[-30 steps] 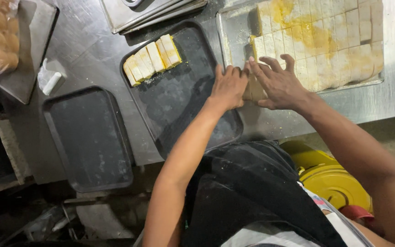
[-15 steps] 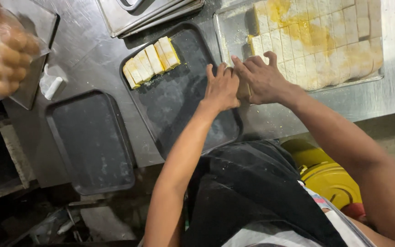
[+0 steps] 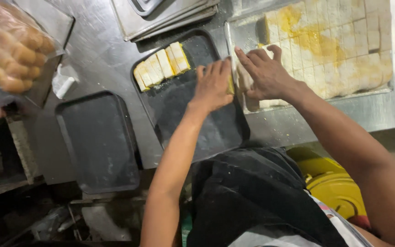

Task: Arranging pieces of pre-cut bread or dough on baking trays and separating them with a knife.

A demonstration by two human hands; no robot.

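Observation:
A large slab of pale dough [image 3: 339, 55], cut into squares and stained yellow, lies in a metal tray [image 3: 321, 98] at the upper right. My right hand [image 3: 264, 73] and my left hand [image 3: 213, 84] press together on a few cut dough pieces [image 3: 242, 80] at the tray's left edge, holding them between the palms. Just to the left lies a dark baking tray [image 3: 193, 114] with a short row of cut pieces [image 3: 162, 65] at its far end.
A second dark tray [image 3: 98, 142] lies on the steel counter [image 3: 97, 55] at left. A clear bag of round buns [image 3: 12, 57] is at upper left. Stacked metal trays [image 3: 161, 16] sit at the top. A yellow bucket lid [image 3: 337, 192] is below.
Both hands have slid left from the slab's corner to the tray's left edge, closing on a few cut pieces between them. The view has shifted slightly.

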